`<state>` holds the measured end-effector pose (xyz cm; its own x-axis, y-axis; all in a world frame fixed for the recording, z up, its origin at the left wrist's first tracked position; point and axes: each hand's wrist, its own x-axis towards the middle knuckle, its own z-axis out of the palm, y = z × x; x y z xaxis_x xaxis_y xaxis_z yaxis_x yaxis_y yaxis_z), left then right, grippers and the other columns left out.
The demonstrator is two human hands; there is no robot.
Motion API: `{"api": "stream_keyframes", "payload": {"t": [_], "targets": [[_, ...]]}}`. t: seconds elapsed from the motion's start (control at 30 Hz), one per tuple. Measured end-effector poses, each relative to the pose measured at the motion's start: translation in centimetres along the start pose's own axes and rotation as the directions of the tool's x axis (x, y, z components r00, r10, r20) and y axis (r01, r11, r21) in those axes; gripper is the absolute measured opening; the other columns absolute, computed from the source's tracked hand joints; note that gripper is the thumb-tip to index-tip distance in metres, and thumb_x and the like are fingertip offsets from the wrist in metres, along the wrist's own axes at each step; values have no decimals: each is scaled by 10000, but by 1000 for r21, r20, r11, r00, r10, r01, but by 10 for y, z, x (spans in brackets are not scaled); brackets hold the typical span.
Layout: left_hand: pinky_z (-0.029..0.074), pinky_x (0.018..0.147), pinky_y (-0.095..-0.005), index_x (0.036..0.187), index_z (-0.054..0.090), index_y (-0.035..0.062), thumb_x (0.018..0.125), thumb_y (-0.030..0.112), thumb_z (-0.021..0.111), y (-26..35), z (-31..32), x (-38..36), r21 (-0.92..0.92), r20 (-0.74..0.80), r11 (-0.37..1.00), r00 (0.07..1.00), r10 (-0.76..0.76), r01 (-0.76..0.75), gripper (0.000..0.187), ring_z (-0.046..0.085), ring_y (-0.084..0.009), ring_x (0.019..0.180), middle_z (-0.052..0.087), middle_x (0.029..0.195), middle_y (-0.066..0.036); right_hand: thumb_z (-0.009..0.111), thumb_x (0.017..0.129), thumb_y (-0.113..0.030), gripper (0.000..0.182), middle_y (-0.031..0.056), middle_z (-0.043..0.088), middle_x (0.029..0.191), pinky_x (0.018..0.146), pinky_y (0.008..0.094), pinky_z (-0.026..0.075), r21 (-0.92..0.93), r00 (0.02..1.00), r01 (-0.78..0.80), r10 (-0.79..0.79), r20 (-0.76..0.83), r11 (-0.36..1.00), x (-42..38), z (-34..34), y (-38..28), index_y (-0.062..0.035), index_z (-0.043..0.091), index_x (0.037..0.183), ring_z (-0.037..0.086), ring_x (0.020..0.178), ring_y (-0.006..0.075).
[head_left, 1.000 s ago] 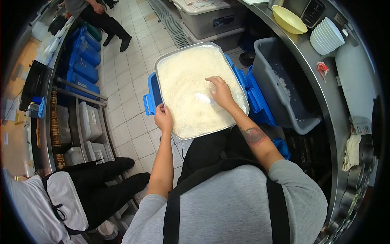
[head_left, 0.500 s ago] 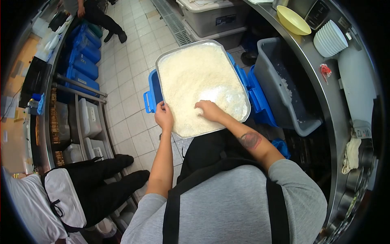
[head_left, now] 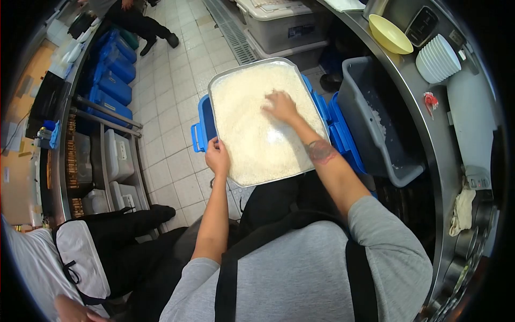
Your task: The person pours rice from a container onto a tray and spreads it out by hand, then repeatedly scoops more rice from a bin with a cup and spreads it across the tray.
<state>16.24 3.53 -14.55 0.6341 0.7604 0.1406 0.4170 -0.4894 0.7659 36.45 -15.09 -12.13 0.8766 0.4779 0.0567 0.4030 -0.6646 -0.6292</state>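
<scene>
A large metal tray (head_left: 212, 107) is covered with a layer of pale, fine crumbs or grains (head_left: 247, 129); their exact kind cannot be told. My left hand (head_left: 217, 159) grips the tray's left rim near the corner closest to me. Over the upper right part of the layer is my right hand (head_left: 281, 106), fingers spread and slightly blurred, touching or just above the surface. Under the tray, parts of a blue container (head_left: 204, 121) with side clips show.
To the right stands a grey tub (head_left: 370, 129) with white bits inside. The steel counter holds a yellow bowl (head_left: 390, 34) and stacked white bowls (head_left: 438, 59). A person in black trousers (head_left: 115, 252) is close on my left; another (head_left: 134, 21) stands farther off.
My right hand has moved away from me across the layer, and its fingers have spread. My left hand keeps its hold. The person at left has shifted, and a hand now shows at bottom left.
</scene>
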Motion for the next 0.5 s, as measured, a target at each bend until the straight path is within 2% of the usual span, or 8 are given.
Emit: {"api": "stream_keyframes", "payload": {"t": [0.07,0.13,0.17,0.23,0.27,0.33,0.37,0.5], "targets": [[461,579,-328,1005,655,40,850,205,596,-1,0,1,3,-5,1000,1000,3,-3,234,599,-185,593,657,698,-80,684,753,-429,433,110,530,1267,976,508,370,-295,972,15,-83,-219,955,-46,24,-21,-181,655,1107,482,1180,314],[464,583,-331,1008,654,42,850,202,594,1,0,0,-3,0,1000,1000,4,-4,233,601,-189,591,657,698,-78,703,743,-368,370,70,491,1297,972,572,325,-98,1000,7,-8,-11,995,-72,26,-39,-203,665,1071,419,1230,294],[464,583,-331,1008,654,42,850,202,594,-1,0,0,-1,4,1000,1000,2,-2,233,601,-189,591,657,698,-78,703,743,-368,370,70,491,1297,972,572,325,-97,1000,3,-4,-8,995,-83,29,-41,-203,665,1071,419,1230,294],[467,586,-334,1008,653,41,851,198,591,-4,1,1,-13,5,1000,1000,18,-18,232,608,-192,599,660,705,-79,716,724,-234,333,82,561,1155,929,494,394,-29,969,187,-180,166,982,-102,33,-45,-180,662,1048,496,1125,305],[467,586,-334,1008,653,41,851,198,591,-3,1,0,-13,7,1000,1000,18,-18,232,608,-192,599,660,705,-79,716,724,-234,333,82,561,1155,929,494,394,-30,970,185,-178,167,982,-102,34,-42,-180,662,1048,496,1125,305],[476,606,-377,998,656,48,851,205,593,1,0,-1,-21,-4,1000,1000,10,-10,224,631,-259,632,659,705,-105,709,690,-100,340,107,588,1009,874,410,445,65,925,212,-222,308,975,-96,30,-36,-160,662,1021,548,1022,316],[476,606,-377,998,656,48,851,205,593,2,-1,-2,-25,-4,1000,1000,12,-12,224,631,-259,632,659,705,-105,677,689,-32,298,143,626,917,826,361,481,47,947,230,-235,220,972,-90,34,-26,-120,672,974,593,923,339],[469,592,-343,1009,654,47,854,201,586,2,-1,1,13,-3,1000,1000,12,-12,229,613,-206,604,661,709,-81,614,736,-8,207,177,674,924,817,397,501,119,964,174,-194,184,978,-59,-15,-32,-68,685,921,637,897,351]]}}
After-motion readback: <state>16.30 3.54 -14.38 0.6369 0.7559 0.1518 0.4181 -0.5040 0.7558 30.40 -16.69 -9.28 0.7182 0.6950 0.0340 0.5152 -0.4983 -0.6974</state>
